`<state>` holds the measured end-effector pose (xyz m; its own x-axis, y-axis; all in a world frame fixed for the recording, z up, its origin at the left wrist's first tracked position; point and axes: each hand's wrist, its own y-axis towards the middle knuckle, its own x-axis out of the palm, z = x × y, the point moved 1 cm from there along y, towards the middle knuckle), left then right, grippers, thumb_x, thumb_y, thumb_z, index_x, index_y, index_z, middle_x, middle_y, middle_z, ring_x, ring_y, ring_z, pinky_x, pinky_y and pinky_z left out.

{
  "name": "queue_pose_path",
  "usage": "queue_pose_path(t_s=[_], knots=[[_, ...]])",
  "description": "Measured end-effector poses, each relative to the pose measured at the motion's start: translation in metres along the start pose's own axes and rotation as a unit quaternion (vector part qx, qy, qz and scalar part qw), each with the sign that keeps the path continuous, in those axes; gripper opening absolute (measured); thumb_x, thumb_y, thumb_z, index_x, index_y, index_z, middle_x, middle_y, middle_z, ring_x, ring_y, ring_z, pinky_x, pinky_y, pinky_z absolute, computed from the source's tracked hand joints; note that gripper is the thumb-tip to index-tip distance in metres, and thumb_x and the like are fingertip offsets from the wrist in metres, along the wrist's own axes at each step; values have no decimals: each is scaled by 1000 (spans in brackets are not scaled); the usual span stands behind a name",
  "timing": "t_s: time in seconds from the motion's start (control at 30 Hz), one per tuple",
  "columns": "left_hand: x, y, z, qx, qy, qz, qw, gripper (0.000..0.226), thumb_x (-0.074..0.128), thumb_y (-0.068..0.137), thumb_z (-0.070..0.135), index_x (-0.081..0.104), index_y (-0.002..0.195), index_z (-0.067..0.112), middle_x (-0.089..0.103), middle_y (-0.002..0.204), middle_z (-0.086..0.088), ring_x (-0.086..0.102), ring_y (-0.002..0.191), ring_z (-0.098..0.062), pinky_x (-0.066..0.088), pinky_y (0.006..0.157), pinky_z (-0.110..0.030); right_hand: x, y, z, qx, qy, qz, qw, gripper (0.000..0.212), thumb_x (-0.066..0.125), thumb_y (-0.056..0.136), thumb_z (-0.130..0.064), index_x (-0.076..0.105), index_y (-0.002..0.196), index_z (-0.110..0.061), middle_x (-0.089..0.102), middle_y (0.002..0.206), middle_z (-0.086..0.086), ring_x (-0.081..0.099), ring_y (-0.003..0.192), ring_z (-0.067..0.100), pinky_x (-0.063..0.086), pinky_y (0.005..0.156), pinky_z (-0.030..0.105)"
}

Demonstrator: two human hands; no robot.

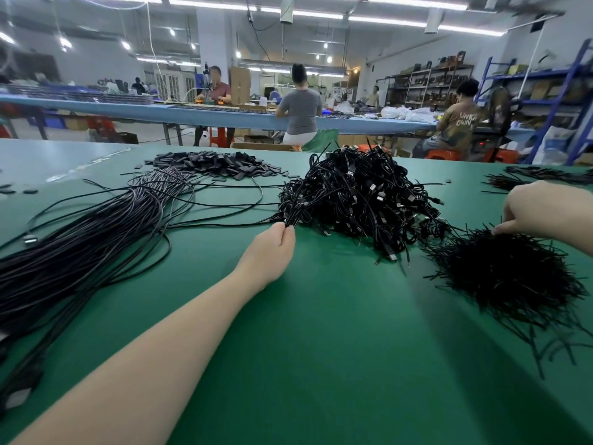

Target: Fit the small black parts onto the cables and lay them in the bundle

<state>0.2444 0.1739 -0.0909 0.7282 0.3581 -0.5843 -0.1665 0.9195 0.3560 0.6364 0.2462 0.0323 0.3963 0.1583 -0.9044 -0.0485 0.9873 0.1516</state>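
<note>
My left hand (pixel 272 248) pinches the ends of a few black cables (pixel 293 216) at the near left edge of a tangled heap of black cables with plugs (pixel 362 200). My right hand (pixel 542 210) reaches down with curled fingers to the top of a bristly pile of short thin black tubes (pixel 510 277) at the right; whether it holds one is hidden. A long bundle of straight black cables (pixel 83 245) lies across the left of the green table (pixel 337 348). A flat heap of small black parts (pixel 211 163) sits at the far middle.
More thin black pieces (pixel 542 176) lie at the far right of the table. A few stray black parts (pixel 19 189) lie at the far left. Beyond the table's far edge several people sit at a long blue workbench (pixel 192 112), with shelves on the right.
</note>
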Motion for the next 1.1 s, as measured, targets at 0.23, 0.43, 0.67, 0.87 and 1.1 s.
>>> queue_pose_path(t_s=[0.23, 0.43, 0.67, 0.87, 1.1], knots=[[0, 3, -2, -25, -60, -41, 997, 36, 32, 101, 37, 40, 78, 11, 50, 71, -3, 41, 65, -21, 38, 65, -37, -21, -15, -16, -31, -116, 72, 990, 39, 53, 89, -57, 55, 63, -28, 54, 69, -12, 62, 71, 14, 50, 61, 26], [-9, 7, 2, -60, -235, -103, 965, 31, 31, 105, 26, 38, 77, 16, 32, 63, 5, 34, 44, 0, 28, 45, -15, -72, -61, -97, -176, 203, 290, 918, 36, 45, 90, -53, 63, 80, -23, 59, 61, -8, 50, 44, 7, 26, 37, 16], [-6, 2, 0, -30, -203, -73, 976, 31, 36, 102, 35, 35, 78, 16, 39, 66, 1, 35, 55, -14, 31, 54, -28, -71, -72, -224, -187, 457, 264, 828, 30, 55, 93, -43, 65, 87, -15, 69, 77, -1, 60, 63, 20, 49, 60, 35], [-4, 6, -6, -12, -154, -68, 986, 32, 41, 101, 37, 33, 77, 17, 40, 65, 1, 31, 53, -15, 28, 55, -31, -43, -66, -256, -151, 351, 445, 810, 31, 56, 96, -33, 61, 77, -8, 63, 64, 5, 60, 62, 30, 45, 59, 36], [-6, -1, 0, 36, 46, 27, 998, 40, 32, 101, 47, 38, 83, 12, 56, 76, -10, 54, 70, -35, 44, 64, -44, -32, -57, -247, -146, 251, 537, 792, 33, 57, 96, -31, 58, 68, -13, 60, 57, -2, 57, 51, 24, 38, 55, 32]])
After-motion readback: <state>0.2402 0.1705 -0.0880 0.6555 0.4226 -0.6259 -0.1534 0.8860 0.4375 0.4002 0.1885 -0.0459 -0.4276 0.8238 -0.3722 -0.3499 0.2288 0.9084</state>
